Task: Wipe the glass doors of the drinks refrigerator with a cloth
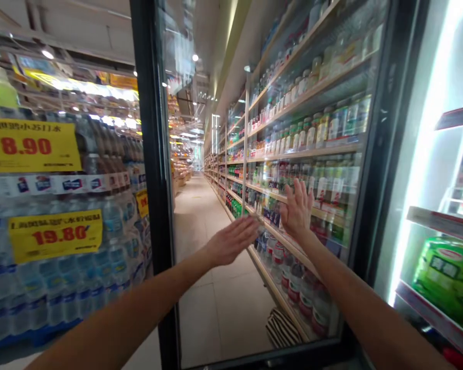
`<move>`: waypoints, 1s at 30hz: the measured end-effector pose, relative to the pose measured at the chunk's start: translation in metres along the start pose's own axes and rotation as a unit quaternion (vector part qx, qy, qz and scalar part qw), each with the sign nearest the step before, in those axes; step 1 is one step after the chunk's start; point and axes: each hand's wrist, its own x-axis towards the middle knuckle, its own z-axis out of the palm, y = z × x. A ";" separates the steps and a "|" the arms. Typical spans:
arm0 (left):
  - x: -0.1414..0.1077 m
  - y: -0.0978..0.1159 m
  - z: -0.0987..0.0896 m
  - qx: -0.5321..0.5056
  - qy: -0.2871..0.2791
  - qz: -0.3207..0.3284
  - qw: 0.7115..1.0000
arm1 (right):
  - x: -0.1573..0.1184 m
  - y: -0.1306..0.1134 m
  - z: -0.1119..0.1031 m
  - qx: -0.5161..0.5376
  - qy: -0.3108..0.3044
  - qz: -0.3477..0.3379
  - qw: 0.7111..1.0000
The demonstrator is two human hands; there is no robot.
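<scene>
A glass door (212, 318) in a black frame (150, 128) stands in front of me, swung out from a lit fridge. My left hand (233, 240) is stretched out flat at the middle of the pane, palm down with its fingers pointing right. Slightly higher and to the right, my right hand (296, 209) is raised with its fingers spread. Both are empty. Whether either palm touches the glass, I cannot tell. Rows of bottles (304, 131) on long shelves show in the pane, seen through it or mirrored.
Stacked packs of water bottles (61, 277) with yellow price signs (56, 235) stand on the left. At the right, the fridge holds a green package (445, 277) on a shelf (435, 316). A tiled aisle (195, 205) and black-and-white striped cloth (281, 327) appear within the pane.
</scene>
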 end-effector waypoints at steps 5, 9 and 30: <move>0.025 0.001 0.004 -0.011 -0.012 0.078 0.997 | -0.006 0.018 0.001 -0.015 0.001 0.006 1.000; 0.049 -0.005 0.007 0.014 0.030 -0.047 0.998 | -0.005 0.018 0.002 -0.003 0.010 0.006 1.000; 0.081 0.014 0.031 -0.011 0.036 0.057 0.998 | -0.060 0.060 -0.008 -0.031 0.000 0.085 0.996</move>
